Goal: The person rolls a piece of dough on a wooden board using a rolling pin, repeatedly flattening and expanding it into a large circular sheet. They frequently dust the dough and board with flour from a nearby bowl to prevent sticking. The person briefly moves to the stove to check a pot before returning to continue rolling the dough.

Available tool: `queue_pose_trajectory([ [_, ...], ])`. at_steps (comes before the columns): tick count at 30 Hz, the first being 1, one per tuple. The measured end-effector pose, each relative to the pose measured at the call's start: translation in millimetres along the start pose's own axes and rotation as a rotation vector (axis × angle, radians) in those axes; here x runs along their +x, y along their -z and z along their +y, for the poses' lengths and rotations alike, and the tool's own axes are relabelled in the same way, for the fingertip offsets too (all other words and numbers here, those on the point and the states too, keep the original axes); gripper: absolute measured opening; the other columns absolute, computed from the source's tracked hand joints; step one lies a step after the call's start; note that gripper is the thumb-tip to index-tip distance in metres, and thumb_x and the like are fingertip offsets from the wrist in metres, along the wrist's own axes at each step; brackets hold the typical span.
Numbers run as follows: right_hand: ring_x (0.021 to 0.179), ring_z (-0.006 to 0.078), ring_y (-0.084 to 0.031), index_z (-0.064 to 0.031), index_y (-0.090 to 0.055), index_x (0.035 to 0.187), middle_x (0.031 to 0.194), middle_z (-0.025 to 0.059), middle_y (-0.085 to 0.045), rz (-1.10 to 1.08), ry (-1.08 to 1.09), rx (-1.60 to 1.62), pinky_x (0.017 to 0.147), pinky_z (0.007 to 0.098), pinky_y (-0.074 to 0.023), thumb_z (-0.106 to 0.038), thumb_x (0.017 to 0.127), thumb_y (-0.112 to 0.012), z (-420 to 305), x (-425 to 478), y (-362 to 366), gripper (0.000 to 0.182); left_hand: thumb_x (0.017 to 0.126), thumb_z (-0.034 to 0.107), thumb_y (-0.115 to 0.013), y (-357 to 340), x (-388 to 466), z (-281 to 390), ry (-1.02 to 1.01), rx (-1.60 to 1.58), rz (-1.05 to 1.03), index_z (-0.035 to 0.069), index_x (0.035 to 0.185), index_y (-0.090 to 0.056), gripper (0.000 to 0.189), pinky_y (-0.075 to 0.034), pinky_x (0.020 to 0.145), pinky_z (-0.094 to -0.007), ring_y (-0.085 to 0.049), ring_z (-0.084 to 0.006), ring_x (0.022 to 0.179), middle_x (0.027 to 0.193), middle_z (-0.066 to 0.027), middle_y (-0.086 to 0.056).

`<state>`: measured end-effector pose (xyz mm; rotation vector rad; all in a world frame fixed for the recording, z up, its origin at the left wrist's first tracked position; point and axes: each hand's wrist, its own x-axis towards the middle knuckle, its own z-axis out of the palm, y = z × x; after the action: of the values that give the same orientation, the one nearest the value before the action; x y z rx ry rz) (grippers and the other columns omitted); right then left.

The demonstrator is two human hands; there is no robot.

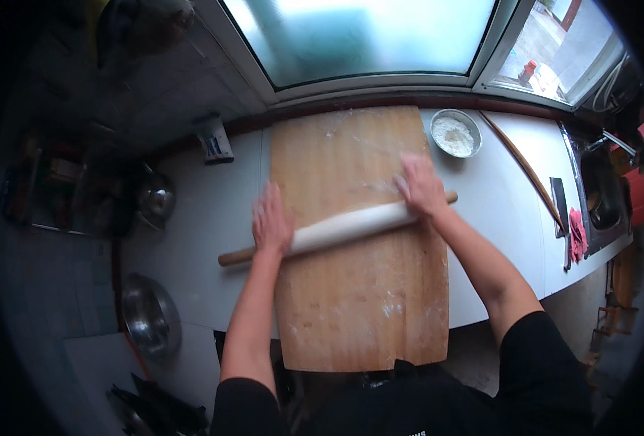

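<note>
A long wooden rolling pin lies at a slant across a floured wooden board. Pale sheet dough is wrapped around its middle, and bare wood shows at both ends. My left hand rests on the left end of the dough roll, palm down with the fingers stretched forward. Near the roll's right end lies my right hand, its heel on the roll and its fingers extended and blurred. Neither hand's fingers appear wrapped around the pin. Loose flour marks the board ahead of and behind the roll.
A metal bowl of flour stands right of the board. Beyond it lie a thin wooden stick, a pink cloth and a sink. Leftward are a packet and a large metal basin. A window borders the back.
</note>
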<state>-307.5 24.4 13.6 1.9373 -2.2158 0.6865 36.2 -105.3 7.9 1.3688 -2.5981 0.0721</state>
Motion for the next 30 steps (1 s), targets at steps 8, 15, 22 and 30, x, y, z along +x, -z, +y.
queue_pose_trajectory([
  [8,0.096,0.0355,-0.053,-0.0035,-0.054,0.103,0.097,0.0171,-0.057,0.028,0.062,-0.018,0.090,0.0451,-0.0399,-0.039,0.087,-0.059,-1.5,15.6,-27.4,0.040,0.091,0.038,-0.054,-11.0,38.3,4.4,0.091,-0.092,-0.023,0.004,0.119,-0.053,0.044,-0.033,0.106,-0.0470,-0.050,-0.0388,0.110,0.115,-0.0191,-0.057],
  [15,0.092,0.0358,-0.053,-0.0048,-0.055,0.097,0.093,0.0180,-0.056,0.067,0.116,0.124,0.086,0.0465,-0.0410,-0.036,0.084,-0.061,-24.1,-82.1,7.9,0.034,0.090,0.048,-0.044,-7.3,-94.6,23.9,-0.016,-0.181,0.202,0.006,0.103,-0.058,0.047,-0.036,0.095,-0.0549,-0.053,-0.0379,0.098,0.100,-0.0167,-0.056],
  [22,0.093,0.0352,-0.056,-0.0049,-0.059,0.098,0.096,0.0161,-0.059,0.211,-0.263,0.037,0.081,0.0481,-0.0441,-0.040,0.091,-0.054,27.6,79.2,-42.5,0.036,0.092,0.040,-0.049,-13.6,105.4,-26.6,0.174,-0.036,0.267,0.003,0.114,-0.055,0.044,-0.032,0.106,-0.0490,-0.050,-0.0363,0.116,0.127,-0.0174,-0.053],
  [30,0.093,0.0324,-0.055,-0.0042,-0.063,0.089,0.096,0.0145,-0.059,0.014,-0.267,-0.081,0.086,0.0450,-0.0413,-0.049,0.091,-0.052,10.3,61.8,-45.5,0.046,0.100,0.042,-0.038,-27.7,82.7,-69.3,0.223,-0.095,0.015,0.004,0.097,-0.063,0.046,-0.036,0.101,-0.0480,-0.057,-0.0356,0.104,0.104,-0.0190,-0.066],
])
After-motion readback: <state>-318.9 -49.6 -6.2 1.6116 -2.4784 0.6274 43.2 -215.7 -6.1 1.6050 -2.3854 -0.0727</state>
